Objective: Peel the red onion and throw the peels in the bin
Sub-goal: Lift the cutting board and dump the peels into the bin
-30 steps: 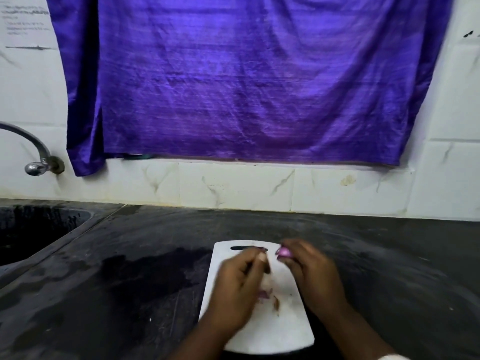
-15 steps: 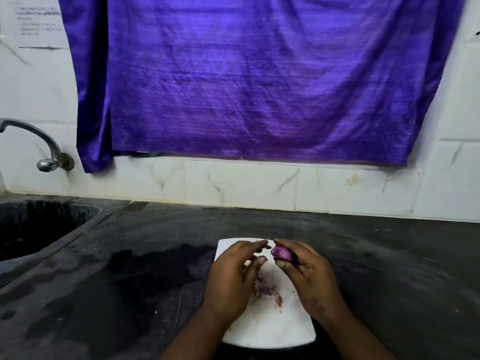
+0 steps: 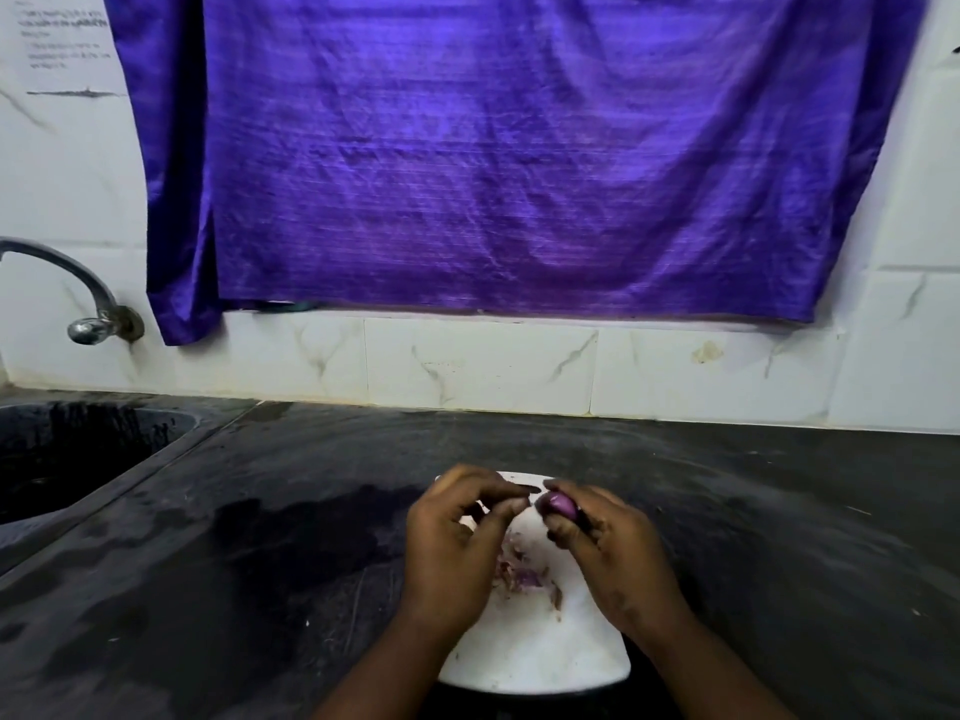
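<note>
A small red onion (image 3: 560,505) sits in the fingertips of my right hand (image 3: 608,553), held above the far end of a white cutting board (image 3: 540,657). My left hand (image 3: 452,543) is just to the left of it, thumb and fingers pinched together close to the onion; whether a bit of peel is between them I cannot tell. A little heap of purple and brown peels (image 3: 524,574) lies on the board between my hands. No bin is in view.
The board rests on a dark stone counter (image 3: 260,563) with a wet patch to its left. A black sink (image 3: 62,459) and a metal tap (image 3: 88,324) are at the far left. A purple cloth (image 3: 519,158) hangs on the tiled wall behind.
The view has shifted a little. My right hand has turned the onion so more of it shows, and my left fingers have come up to it at the board's far end.
</note>
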A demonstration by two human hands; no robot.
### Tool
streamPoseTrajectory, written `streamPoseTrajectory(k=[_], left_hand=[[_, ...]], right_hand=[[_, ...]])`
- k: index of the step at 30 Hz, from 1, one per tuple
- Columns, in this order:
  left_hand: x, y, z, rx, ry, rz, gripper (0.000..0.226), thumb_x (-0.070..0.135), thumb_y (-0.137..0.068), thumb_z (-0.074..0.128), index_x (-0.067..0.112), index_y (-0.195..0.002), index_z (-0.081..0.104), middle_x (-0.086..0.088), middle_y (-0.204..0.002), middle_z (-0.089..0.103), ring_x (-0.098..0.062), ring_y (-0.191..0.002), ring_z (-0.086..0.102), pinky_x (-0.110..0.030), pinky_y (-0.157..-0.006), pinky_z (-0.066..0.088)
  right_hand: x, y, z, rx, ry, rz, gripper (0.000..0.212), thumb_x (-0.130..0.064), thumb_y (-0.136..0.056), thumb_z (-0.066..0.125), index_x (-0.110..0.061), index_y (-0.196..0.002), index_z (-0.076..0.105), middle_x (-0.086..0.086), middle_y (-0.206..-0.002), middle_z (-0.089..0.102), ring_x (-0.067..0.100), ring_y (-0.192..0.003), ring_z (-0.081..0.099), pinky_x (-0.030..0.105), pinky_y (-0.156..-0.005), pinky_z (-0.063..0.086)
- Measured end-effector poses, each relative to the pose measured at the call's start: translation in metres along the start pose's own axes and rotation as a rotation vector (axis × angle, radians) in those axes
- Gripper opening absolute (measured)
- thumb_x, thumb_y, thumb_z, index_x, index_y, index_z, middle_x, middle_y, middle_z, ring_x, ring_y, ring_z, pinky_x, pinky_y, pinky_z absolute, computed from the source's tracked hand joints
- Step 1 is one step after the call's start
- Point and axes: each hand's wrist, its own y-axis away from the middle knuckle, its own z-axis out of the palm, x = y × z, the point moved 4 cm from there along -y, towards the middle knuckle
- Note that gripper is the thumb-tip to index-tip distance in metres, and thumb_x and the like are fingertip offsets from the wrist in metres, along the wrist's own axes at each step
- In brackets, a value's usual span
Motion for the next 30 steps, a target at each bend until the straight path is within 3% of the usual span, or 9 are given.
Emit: streamPoseTrajectory(k=[2,4,7,11,13,16,19,24,30], left_hand=[[-0.006,-0.001,-0.003,0.054,0.065,-0.160,0.015,0.026,-0.093,0.073,0.028,-0.079,0.078,0.005,-0.081,0.075,-0.011,-0.074,0.069,-0.028,-0.067,0.053],[-0.015,0.001,-0.008,0.127,0.033,-0.292,0.040,0.056,-0.096,0.050,0.030,-0.083,0.077,0.003,-0.083,0.076,-0.013,-0.076,0.069,-0.032,-0.071,0.053],[-0.031,0.003,-0.013,0.063,-0.202,-0.437,0.067,0.077,-0.095,0.025,0.035,-0.123,0.069,0.006,-0.125,0.073,-0.017,-0.121,0.065,-0.043,-0.101,0.052],[-0.037,0.005,0.003,-0.276,-0.299,-0.643,0.071,0.072,-0.097,0.013,0.039,-0.152,0.044,0.003,-0.162,0.043,-0.026,-0.155,0.030,-0.050,-0.128,0.019],[-0.039,0.009,0.013,-0.395,-0.292,-0.648,0.080,0.079,-0.091,0.006,0.043,-0.151,0.044,0.006,-0.162,0.044,-0.021,-0.153,0.035,-0.047,-0.128,0.021],[-0.046,0.017,0.019,-0.446,-0.104,-0.745,0.089,0.099,-0.075,0.009,0.054,-0.134,0.058,0.008,-0.140,0.067,-0.020,-0.135,0.058,-0.049,-0.119,0.040],[-0.037,0.017,0.021,-0.394,0.115,-0.822,0.082,0.091,-0.082,0.015,0.045,-0.128,0.066,0.013,-0.114,0.079,-0.011,-0.111,0.072,-0.043,-0.105,0.053],[-0.042,-0.001,0.012,-0.327,0.101,-0.817,0.095,0.086,-0.086,0.011,0.029,-0.156,0.041,0.006,-0.163,0.041,-0.019,-0.152,0.035,-0.042,-0.115,0.027],[-0.058,0.003,0.013,-0.368,0.070,-0.739,0.088,0.099,-0.074,0.017,0.047,-0.129,0.062,0.012,-0.131,0.069,0.001,-0.116,0.064,-0.035,-0.107,0.046]], right_hand=[[0.010,-0.002,-0.005,0.082,-0.082,0.109,0.021,-0.036,-0.095,0.065,-0.032,-0.115,0.070,-0.012,-0.101,0.074,0.006,-0.087,0.073,0.037,-0.080,0.062],[0.017,-0.005,-0.007,0.133,-0.114,0.195,0.018,-0.044,-0.098,0.056,-0.031,-0.106,0.066,-0.007,-0.094,0.074,0.011,-0.087,0.072,0.041,-0.079,0.060],[0.025,-0.008,0.000,0.123,-0.193,0.363,0.024,-0.043,-0.102,0.047,-0.024,-0.109,0.061,0.001,-0.103,0.069,0.025,-0.102,0.066,0.042,-0.088,0.051],[0.014,-0.011,0.012,-0.086,-0.279,0.504,0.037,-0.041,-0.104,0.043,-0.015,-0.127,0.057,0.010,-0.114,0.060,0.020,-0.104,0.056,0.037,-0.097,0.042],[0.006,-0.010,0.021,-0.179,-0.275,0.499,0.041,-0.047,-0.104,0.041,-0.016,-0.126,0.057,0.013,-0.126,0.062,0.022,-0.116,0.059,0.037,-0.099,0.043],[-0.010,0.002,0.042,-0.326,-0.361,0.532,0.041,-0.059,-0.096,0.042,-0.026,-0.110,0.062,0.002,-0.110,0.071,0.019,-0.105,0.068,0.039,-0.098,0.051],[-0.014,-0.004,0.049,-0.274,-0.571,0.588,0.032,-0.053,-0.101,0.043,-0.033,-0.115,0.064,-0.003,-0.114,0.071,0.017,-0.115,0.064,0.039,-0.107,0.045],[0.010,-0.046,0.026,-0.085,-0.371,0.609,0.052,-0.057,-0.102,0.033,-0.025,-0.140,0.047,0.006,-0.139,0.051,0.023,-0.122,0.050,0.039,-0.102,0.036],[0.005,-0.028,0.050,-0.253,-0.327,0.556,0.043,-0.056,-0.102,0.035,-0.026,-0.124,0.056,-0.001,-0.120,0.062,0.017,-0.112,0.058,0.034,-0.095,0.044]])
